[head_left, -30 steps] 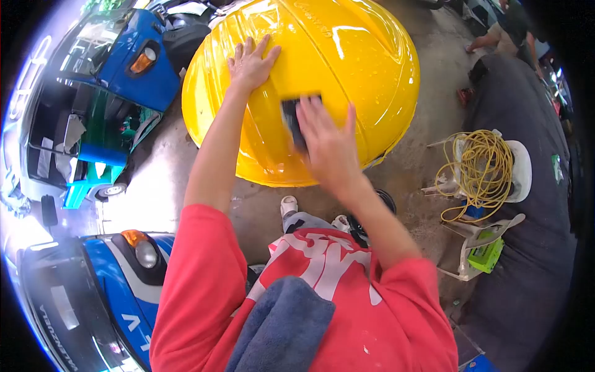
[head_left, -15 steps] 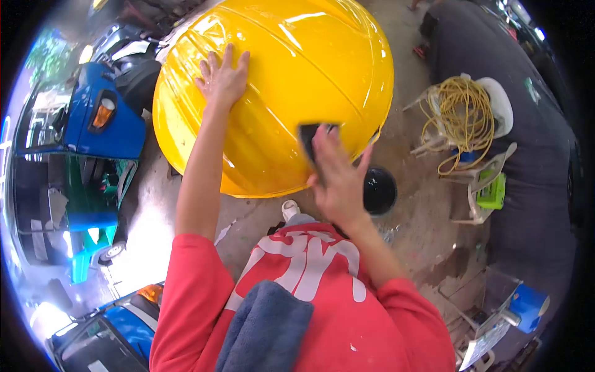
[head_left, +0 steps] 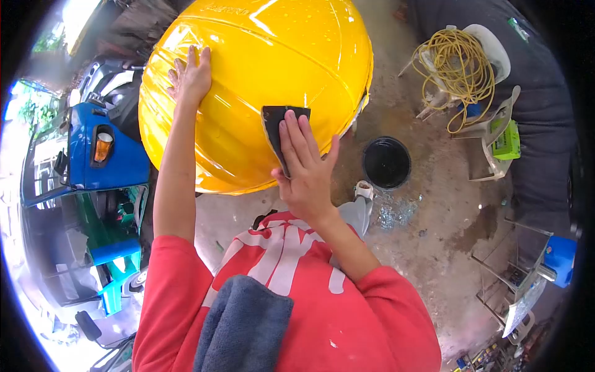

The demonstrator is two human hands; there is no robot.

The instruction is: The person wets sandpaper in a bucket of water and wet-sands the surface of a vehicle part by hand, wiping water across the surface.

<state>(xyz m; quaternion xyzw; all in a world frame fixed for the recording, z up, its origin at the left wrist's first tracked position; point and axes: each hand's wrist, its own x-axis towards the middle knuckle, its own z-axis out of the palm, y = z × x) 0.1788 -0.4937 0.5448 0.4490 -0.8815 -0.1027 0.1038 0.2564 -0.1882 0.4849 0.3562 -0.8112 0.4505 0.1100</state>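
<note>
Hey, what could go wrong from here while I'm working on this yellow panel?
Your left hand rests on the glossy yellow panel, so it might slip. Any grit under the dark sheet beneath your right hand could scratch the surface. The black bucket stands near your pale shoe, so a step might knock it.

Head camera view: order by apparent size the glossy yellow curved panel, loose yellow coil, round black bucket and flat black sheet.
1. Glossy yellow curved panel
2. Loose yellow coil
3. Round black bucket, flat black sheet: too alike to rank; right hand partly covers the sheet.
</note>
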